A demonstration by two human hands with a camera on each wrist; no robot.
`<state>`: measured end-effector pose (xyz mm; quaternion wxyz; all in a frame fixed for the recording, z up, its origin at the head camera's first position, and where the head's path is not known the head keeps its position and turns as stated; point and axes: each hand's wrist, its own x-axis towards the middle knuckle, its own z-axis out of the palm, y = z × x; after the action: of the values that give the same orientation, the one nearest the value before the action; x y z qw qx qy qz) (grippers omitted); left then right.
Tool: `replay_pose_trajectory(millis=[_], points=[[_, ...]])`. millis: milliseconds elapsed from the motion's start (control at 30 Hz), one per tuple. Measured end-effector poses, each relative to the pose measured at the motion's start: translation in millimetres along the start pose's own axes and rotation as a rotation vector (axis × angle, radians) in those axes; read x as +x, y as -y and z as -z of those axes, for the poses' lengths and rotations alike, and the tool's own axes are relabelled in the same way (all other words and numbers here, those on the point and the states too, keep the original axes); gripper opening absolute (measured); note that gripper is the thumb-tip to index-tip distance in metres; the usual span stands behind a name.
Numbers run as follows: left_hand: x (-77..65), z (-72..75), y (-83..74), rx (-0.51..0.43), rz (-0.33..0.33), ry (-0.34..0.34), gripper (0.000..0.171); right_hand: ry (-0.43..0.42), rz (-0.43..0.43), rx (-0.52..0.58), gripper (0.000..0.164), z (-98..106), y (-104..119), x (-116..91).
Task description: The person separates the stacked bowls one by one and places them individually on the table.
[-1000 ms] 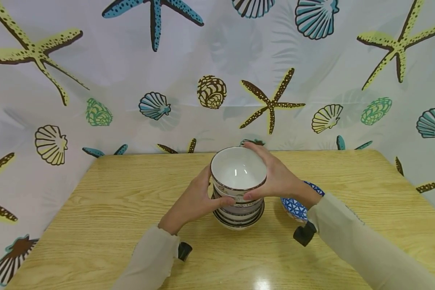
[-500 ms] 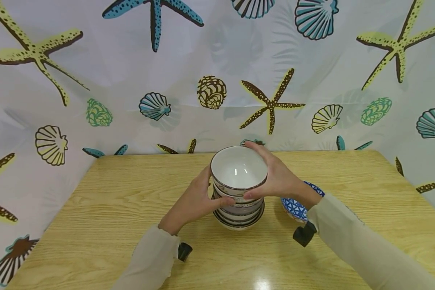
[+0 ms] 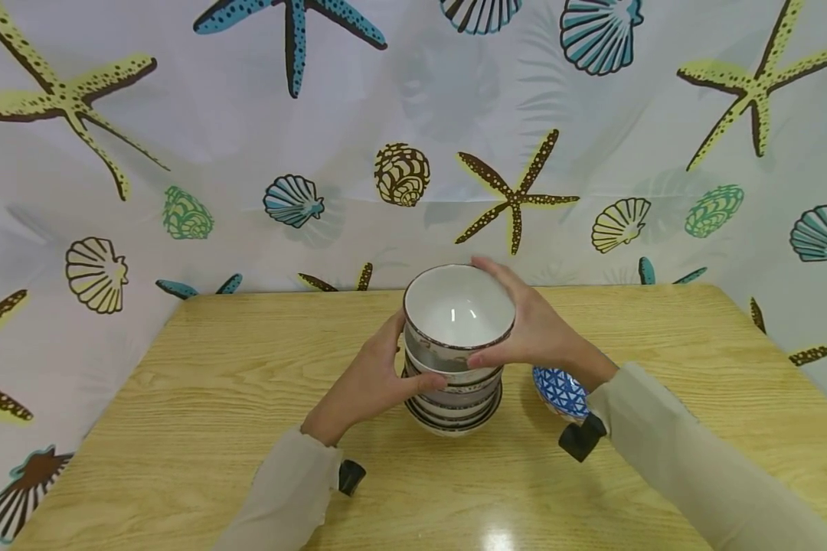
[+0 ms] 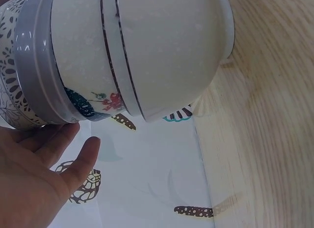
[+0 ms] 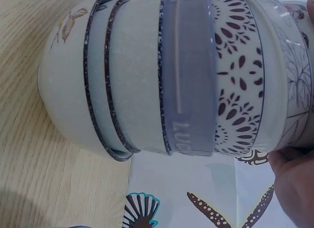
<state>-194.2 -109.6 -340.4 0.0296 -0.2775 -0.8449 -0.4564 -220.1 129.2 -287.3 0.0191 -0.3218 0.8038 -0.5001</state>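
The left hand (image 3: 375,375) cups the bowl stack (image 3: 455,401) on the worktop (image 3: 214,398); the right hand (image 3: 537,329) grips the top bowl (image 3: 458,310) above it. Its base is hidden, so it may catch, and a tilted pull could topple the rest.

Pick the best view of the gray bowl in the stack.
Right wrist: the gray bowl is seen broadside, no fingers over it, and its raised lettering shows. Left wrist also shows its side, toward the picture's left, without visible lettering. Head shows only a thin band of it mid-stack.
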Motion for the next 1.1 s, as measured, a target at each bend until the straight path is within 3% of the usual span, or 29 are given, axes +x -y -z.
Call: replay_pose_trajectory(millis=[633,1100], points=[[0.2,1.7,-4.7,0.045,0.062,-0.005,0.102,-0.052,0.016,0.000,0.117,15,7,-4],[0.6,2.1,-3.7,0.052,0.020,-0.017,0.097,-0.093,0.003,-0.063,0.114,30,13,-13]])
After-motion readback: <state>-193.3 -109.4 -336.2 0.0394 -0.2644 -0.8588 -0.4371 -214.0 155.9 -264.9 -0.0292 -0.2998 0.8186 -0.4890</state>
